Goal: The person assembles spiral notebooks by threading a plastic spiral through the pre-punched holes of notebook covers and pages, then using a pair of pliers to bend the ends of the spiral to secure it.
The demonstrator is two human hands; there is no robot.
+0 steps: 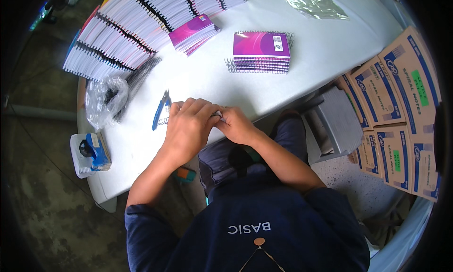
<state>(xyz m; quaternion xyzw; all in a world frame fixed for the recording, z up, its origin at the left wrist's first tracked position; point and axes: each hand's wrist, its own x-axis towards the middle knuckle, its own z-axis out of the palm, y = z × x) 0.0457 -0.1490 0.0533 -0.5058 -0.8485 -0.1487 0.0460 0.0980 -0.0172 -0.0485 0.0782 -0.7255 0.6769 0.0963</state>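
Both my hands meet at the near edge of the table. My left hand (188, 126) is closed, its fingers curled over toward the right one. My right hand (239, 125) is closed too, pinching from the other side. A small whitish-grey bit (218, 114) shows between the fingers; the rest of what they hold is hidden. A thin wire coil (163, 121) sticks out to the left from beneath my left hand. Beside it lie blue-handled pliers (161, 110), jaws pointing away from me. Farther off sits a stack of purple spiral notebooks (260, 44) with coils protruding at its sides.
Smaller purple notebooks (194, 33) lie beside rows of page blocks (118, 33) at the far left. A clear plastic bag (106, 101) holds dark coils. A blue-and-white box (96, 151) is at the left edge, a silvery pouch (315, 3) far right. Cartons (377, 92) are stacked at right.
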